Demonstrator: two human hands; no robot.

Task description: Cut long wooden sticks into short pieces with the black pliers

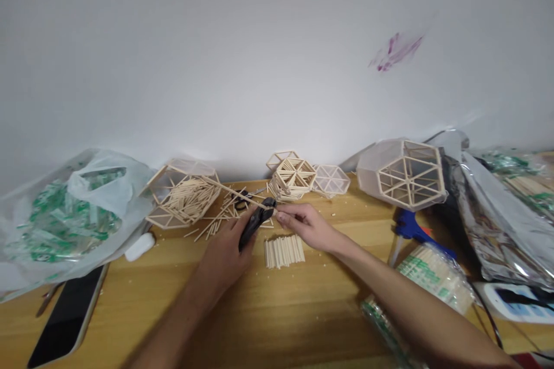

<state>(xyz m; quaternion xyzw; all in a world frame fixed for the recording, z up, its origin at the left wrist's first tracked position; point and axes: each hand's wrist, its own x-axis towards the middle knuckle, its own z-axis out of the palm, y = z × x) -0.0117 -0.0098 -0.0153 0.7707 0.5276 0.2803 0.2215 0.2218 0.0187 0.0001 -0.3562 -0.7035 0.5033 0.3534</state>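
My left hand (225, 253) is wrapped round a black-handled cutting tool (253, 228), whose head meets a long thin wooden stick (236, 192). Between the thumb and fingers of my right hand (309, 226), the stick's near end is pinched. A row of short cut sticks (284, 251) lies side by side on the wooden table (285, 317), just below my hands. Loose sticks (223, 216) and black-handled scissors (240, 200) lie behind my left hand. Farther left, a hexagonal frame (158, 216) holds a heap of short sticks (188, 199).
Stacked stick hexagons (296, 176) stand by the wall. To the right are a covered hexagonal lantern frame (407, 179), a blue glue gun (409, 225), and packaged sticks (433, 277). A plastic bag of wrappers (73, 213), a white case (139, 247) and a phone (69, 317) lie left.
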